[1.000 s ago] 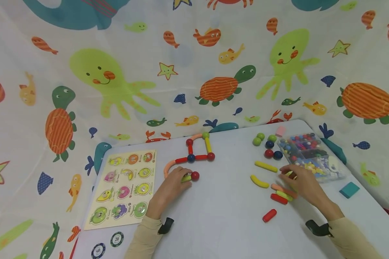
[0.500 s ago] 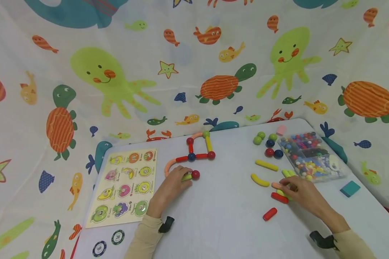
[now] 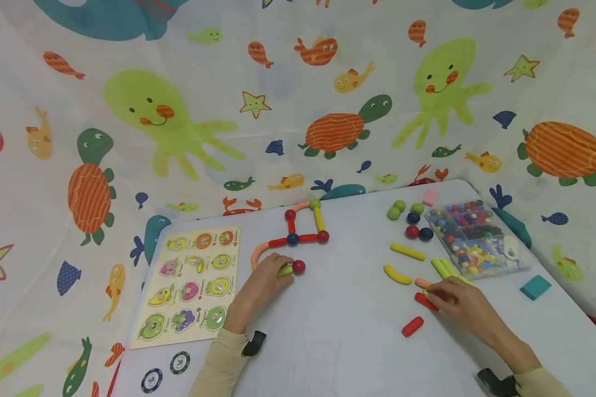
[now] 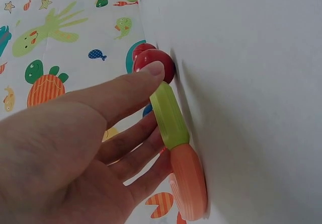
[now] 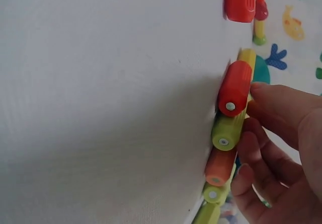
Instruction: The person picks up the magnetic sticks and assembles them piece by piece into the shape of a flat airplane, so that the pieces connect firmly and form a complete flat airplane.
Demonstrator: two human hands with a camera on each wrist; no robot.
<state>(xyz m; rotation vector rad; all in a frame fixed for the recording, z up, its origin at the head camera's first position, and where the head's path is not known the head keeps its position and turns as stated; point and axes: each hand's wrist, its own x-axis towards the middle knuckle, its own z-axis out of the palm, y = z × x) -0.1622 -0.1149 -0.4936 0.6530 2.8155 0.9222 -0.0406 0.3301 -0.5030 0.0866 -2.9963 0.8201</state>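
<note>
My left hand (image 3: 258,286) holds a short green magnetic stick (image 4: 170,116), with the thumb tip against the red ball (image 3: 299,267) at its end and the fingers behind. In the left wrist view the stick's other end meets a curved coral stick (image 4: 190,183). That curve leads to a figure of red, yellow and coral sticks joined by balls, with a blue ball (image 3: 292,239) at its middle. My right hand (image 3: 469,303) is over the loose sticks. Its fingertips are right beside a red stick (image 5: 236,85) and a green stick (image 5: 226,133); another coral stick (image 5: 221,166) lies alongside.
A fruit puzzle board (image 3: 189,286) lies at the left, with two round chips (image 3: 180,362) in front. Yellow sticks (image 3: 407,252), green sticks (image 3: 444,268) and loose balls (image 3: 412,231) lie at the right. Behind them stands a divided bead box (image 3: 477,237), near a teal block (image 3: 535,287).
My right hand has moved toward me from beside the green sticks to the red and green sticks, uncovering several green ones. The left hand stays on its stick.
</note>
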